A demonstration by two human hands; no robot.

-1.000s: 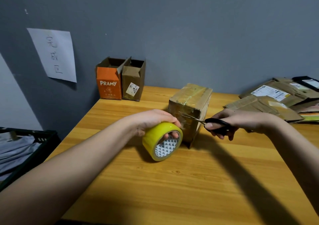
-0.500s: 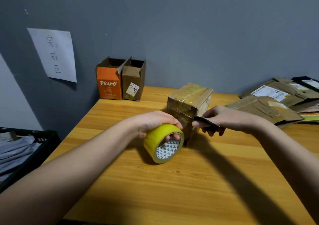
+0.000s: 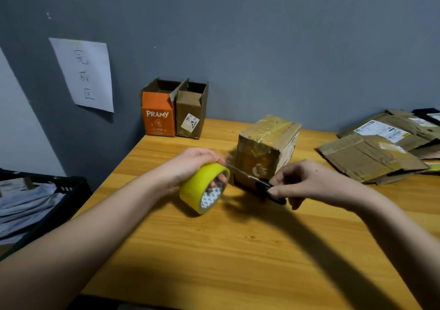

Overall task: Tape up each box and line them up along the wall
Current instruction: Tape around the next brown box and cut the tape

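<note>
A taped brown cardboard box [image 3: 267, 147] stands in the middle of the wooden table [image 3: 238, 250]. My left hand [image 3: 190, 164] grips a yellow tape roll [image 3: 202, 187] just left of the box, fingers through its core. Black-handled scissors [image 3: 259, 183] are held in my right hand [image 3: 307, 182], their blades pointing left across the box's near face toward the roll. An orange PRAMY box [image 3: 158, 117] and a brown box [image 3: 190, 117], both with open tops, stand side by side against the grey wall.
Flattened cardboard boxes [image 3: 371, 155] are piled at the table's right. A black crate [image 3: 47, 205] with grey bags sits off the table's left edge. A paper sign [image 3: 83, 74] hangs on the wall.
My right hand drew the scissors back toward me and lower, blades now reaching the tape roll. The taped box has turned slightly, and the roll tilted a little.
</note>
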